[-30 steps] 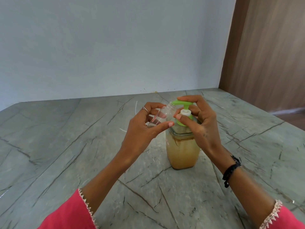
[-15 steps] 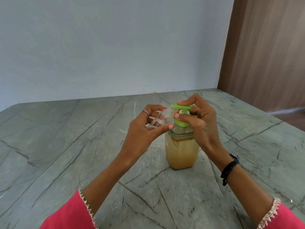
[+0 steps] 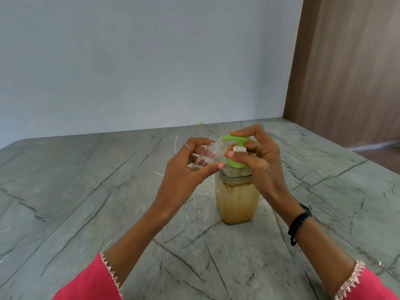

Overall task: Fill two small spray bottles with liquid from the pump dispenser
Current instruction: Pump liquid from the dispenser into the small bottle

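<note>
We saw one pump dispenser [image 3: 237, 198], gripped at its head by the right hand [image 3: 257, 161]; the left hand [image 3: 186, 172] pinched one spray bottle [image 3: 211, 153].

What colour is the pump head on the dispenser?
Bright green pump head, with a white collar beneath it; seen in the head view.

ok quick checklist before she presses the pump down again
1. Left hand grips small bottle: ok.
2. Bottle mouth at the green spout tip: ok, tilted toward it.
3. Right hand fingers on pump head: ok.
4. Pump head raised, ready for a stroke: ok.
5. Dispenser upright on counter, holding liquid: ok.
6. Fill level in bottle: cannot tell.
</note>
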Demonstrator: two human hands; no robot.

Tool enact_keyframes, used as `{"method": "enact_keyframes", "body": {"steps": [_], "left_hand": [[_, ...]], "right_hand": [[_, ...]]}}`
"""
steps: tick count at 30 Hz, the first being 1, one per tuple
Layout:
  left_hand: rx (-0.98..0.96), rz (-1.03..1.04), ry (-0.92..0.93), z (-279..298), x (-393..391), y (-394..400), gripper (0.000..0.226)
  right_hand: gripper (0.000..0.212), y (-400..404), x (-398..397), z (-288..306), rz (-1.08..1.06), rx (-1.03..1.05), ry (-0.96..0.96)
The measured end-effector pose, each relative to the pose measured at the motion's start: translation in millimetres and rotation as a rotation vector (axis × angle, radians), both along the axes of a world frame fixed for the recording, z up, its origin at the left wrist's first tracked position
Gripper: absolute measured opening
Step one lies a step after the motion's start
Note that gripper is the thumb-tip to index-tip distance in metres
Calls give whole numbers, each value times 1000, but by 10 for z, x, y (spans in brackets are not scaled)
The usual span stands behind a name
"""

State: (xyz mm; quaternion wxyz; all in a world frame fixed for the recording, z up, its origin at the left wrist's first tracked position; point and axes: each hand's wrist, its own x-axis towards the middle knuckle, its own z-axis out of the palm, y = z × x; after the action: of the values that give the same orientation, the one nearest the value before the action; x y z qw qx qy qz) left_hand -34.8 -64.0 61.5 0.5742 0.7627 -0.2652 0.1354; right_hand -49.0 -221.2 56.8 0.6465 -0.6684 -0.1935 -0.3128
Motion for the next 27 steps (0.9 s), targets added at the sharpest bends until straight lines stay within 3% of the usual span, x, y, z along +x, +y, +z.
{"method": "enact_keyframes", "body": {"steps": [7, 16, 21, 27], "left_hand": [[9, -16, 3, -17, -13, -9, 42], [-16, -5, -12, 7, 3, 6, 40], [-17, -12, -23, 6, 13, 11, 40], [-2, -4, -24, 6, 16, 13, 38]], "right_hand": [[14, -7, 17, 35, -19, -9, 38], [31, -38, 9, -92, -14, -157, -51], [52, -80, -13, -108, 38, -197, 5], [42, -59, 6, -100, 8, -151, -13]]}}
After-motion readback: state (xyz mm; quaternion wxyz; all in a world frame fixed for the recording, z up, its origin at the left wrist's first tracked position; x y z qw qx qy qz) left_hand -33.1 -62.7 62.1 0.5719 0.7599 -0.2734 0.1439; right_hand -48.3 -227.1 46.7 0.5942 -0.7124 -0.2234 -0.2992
